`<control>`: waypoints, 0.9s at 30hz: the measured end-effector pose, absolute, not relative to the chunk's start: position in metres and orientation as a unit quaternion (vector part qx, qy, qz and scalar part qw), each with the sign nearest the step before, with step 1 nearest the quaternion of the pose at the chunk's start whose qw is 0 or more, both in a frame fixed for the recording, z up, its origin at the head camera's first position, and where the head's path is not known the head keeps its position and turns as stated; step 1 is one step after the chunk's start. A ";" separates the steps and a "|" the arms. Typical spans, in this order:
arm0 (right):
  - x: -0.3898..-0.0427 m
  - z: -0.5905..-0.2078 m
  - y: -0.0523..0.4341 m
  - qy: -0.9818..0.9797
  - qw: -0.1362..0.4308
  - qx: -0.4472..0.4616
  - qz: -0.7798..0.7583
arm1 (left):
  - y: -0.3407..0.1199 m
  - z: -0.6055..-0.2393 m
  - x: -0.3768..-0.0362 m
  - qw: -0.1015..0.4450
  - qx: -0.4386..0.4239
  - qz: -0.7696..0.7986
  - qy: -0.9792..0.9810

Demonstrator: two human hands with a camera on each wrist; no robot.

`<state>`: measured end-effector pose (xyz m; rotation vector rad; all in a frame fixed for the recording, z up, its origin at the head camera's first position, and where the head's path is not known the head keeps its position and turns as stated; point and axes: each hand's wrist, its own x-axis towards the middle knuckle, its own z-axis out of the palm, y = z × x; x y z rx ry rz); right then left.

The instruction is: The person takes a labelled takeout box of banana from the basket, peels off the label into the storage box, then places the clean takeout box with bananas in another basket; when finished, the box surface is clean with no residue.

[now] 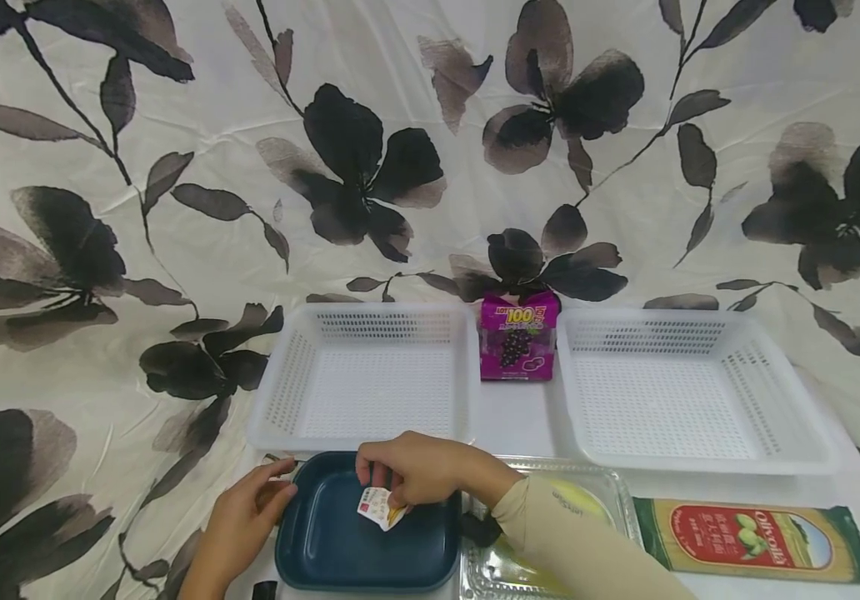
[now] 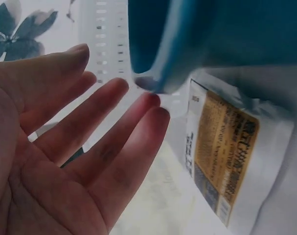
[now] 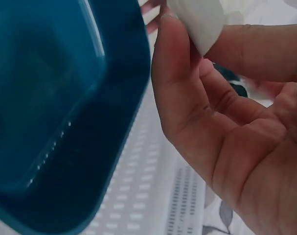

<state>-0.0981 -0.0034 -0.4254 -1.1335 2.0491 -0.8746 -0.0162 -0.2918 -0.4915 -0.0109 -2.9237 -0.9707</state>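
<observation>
A dark blue rectangular tray with raised walls sits at the front of the table. Over it, my right hand pinches a small white labelled piece between thumb and fingers; a yellowish part shows at its lower side. In the right wrist view only the plain white face of this piece shows, so I cannot tell its kind. My left hand is at the tray's left rim, its fingertips close to the edge. The left wrist view shows those fingers extended and holding nothing, below the tray's corner.
Two white perforated baskets stand behind, with a purple grape candy packet between them. Right of the tray, under my right forearm, is a clear plastic container. Further right lies a spaghetti pack. A white pouch with a gold label lies beside the tray.
</observation>
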 end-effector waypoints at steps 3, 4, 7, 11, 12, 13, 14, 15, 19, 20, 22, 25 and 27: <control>-0.098 -0.428 -0.011 0.772 0.318 -0.446 -0.322 | -0.293 -0.494 -0.015 0.010 0.002 -0.318 -0.948; -0.099 -0.429 -0.014 0.771 0.316 -0.453 -0.316 | -0.293 -0.494 -0.015 0.008 0.003 -0.316 -0.949; -0.101 -0.434 -0.021 0.771 0.306 -0.471 -0.301 | -0.293 -0.495 -0.014 0.003 0.007 -0.315 -0.949; -0.104 -0.442 -0.032 0.768 0.304 -0.475 -0.304 | -0.293 -0.496 -0.014 -0.013 0.021 -0.320 -0.947; -0.104 -0.443 -0.034 0.767 0.307 -0.473 -0.306 | -0.293 -0.497 -0.014 -0.015 0.024 -0.322 -0.946; -0.105 -0.445 -0.036 0.767 0.310 -0.471 -0.306 | -0.293 -0.497 -0.014 -0.016 0.024 -0.322 -0.946; -0.105 -0.447 -0.038 0.766 0.314 -0.470 -0.306 | -0.293 -0.498 -0.015 -0.016 0.024 -0.323 -0.946; -0.106 -0.449 -0.040 0.766 0.317 -0.470 -0.302 | -0.293 -0.499 -0.015 -0.016 0.024 -0.324 -0.946; -0.105 -0.455 -0.049 0.771 0.321 -0.480 -0.268 | -0.294 -0.500 -0.014 -0.018 0.026 -0.328 -0.944; -0.105 -0.456 -0.052 0.773 0.320 -0.484 -0.256 | -0.294 -0.500 -0.014 -0.021 0.028 -0.328 -0.944; -0.104 -0.459 -0.057 0.780 0.310 -0.493 -0.231 | -0.294 -0.499 -0.014 -0.027 0.034 -0.328 -0.944; -0.102 -0.467 -0.066 0.784 0.307 -0.499 -0.207 | -0.294 -0.499 -0.014 -0.033 0.040 -0.327 -0.944; -0.101 -0.473 -0.070 0.787 0.307 -0.499 -0.195 | -0.294 -0.498 -0.014 -0.037 0.042 -0.325 -0.944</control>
